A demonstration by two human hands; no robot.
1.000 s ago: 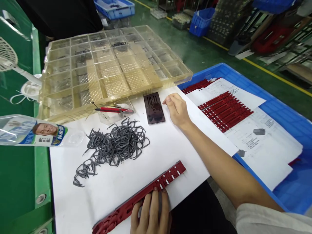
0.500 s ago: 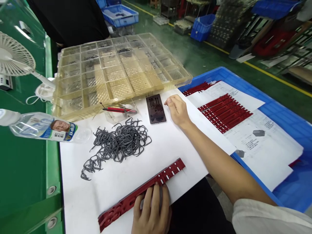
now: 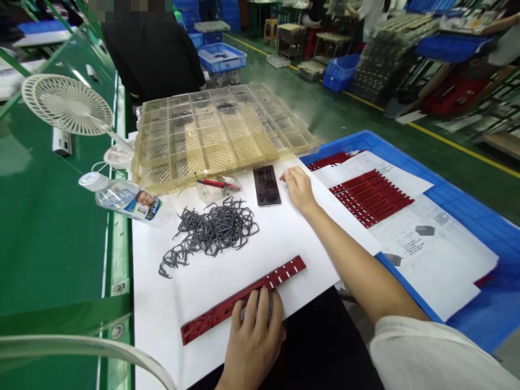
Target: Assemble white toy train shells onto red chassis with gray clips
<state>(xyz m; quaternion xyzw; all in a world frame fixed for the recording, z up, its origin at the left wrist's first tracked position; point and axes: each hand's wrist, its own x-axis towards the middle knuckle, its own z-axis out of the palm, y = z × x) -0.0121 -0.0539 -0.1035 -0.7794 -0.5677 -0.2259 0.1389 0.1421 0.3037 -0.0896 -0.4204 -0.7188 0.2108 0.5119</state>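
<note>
A long dark-red slotted strip [image 3: 223,313] lies at a slant across the white board [image 3: 162,314]. My left hand [image 3: 255,330] bends its fingers over the strip's near edge, around its middle; something grey shows partly between the fingers. My right hand [image 3: 298,187] rests beside a dark phone [image 3: 267,187], thumb and fingers drawn together. Whether anything small is pinched there is hidden. Between the phone and the strip is a heap of thin dark-grey bent clips [image 3: 219,227]. A red pen-like tool [image 3: 217,184] lies in a small clear tray behind the heap.
A clear divided box [image 3: 219,135] stands at the back. To the left are a plastic bottle [image 3: 125,200] and a white fan [image 3: 69,105]. On the right, a blue crate [image 3: 459,233] holds papers and red strips [image 3: 371,197]. A person in black [image 3: 154,54] sits beyond the box.
The camera view has tilted upward and swung left, so the scene sits lower and further right at its left side. Both hands keep about the same places by the strip and phone.
</note>
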